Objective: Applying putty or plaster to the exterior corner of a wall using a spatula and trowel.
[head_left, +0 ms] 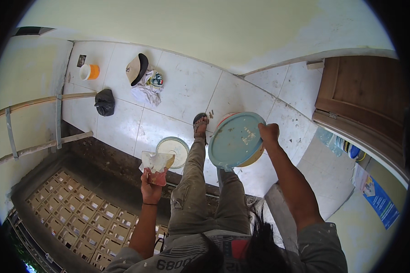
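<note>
Lid in one hand, scraper in the other

My right hand [269, 133] is closed on the rim of a big round blue lid [236, 140] and holds it up on its edge, right over the tub [253, 157], so the lid is off now. I can only see a bit of the tub behind the lid, and I cannot tell how full it is. The lid has a few dried pale spots on it. My left hand [151, 187] is closed tight on the red handle of a wide scraper [157, 163], and its blade has pale paste smeared on it. A smaller round lid [173, 150] lies flat on the white floor tiles [187, 91] by my foot. I think the mixing or spreading work is only partly done.
</note>
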A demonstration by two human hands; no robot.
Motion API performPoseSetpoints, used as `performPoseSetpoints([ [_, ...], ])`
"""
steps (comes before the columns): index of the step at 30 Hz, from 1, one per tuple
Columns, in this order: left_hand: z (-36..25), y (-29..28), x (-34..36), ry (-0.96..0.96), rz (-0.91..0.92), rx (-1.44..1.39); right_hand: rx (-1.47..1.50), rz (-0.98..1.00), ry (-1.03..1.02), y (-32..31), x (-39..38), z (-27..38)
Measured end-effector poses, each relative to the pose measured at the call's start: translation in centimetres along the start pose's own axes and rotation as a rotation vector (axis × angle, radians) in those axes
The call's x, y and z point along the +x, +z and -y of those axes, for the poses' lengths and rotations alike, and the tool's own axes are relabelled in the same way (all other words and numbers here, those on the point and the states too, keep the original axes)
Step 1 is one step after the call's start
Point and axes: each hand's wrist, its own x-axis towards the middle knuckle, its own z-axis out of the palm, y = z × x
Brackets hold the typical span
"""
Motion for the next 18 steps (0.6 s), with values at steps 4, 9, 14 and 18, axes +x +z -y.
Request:
performPoseSetpoints([
  [4, -1.9, 1.6, 1.1, 0.015, 0.041, -0.003, 0.139, -0.030, 0.182, 0.3, 2.2, 3.1],
  [9, -3.4, 2.1, 1.3, 0.049, 0.032, -0.041, 0.222, -0.053, 0.241, 0.9, 1.8, 3.9],
  [14, -3.1, 2.9, 1.8, 0.006, 0.003, -0.064, 0.331, 0.049, 0.184, 0.8, -1.6, -2.5],
  [18, -4.0, 3.6, 0.7, 0.027, 0.007, -0.027, 0.222, 0.082, 0.247, 1.7, -6.6, -4.0],
])
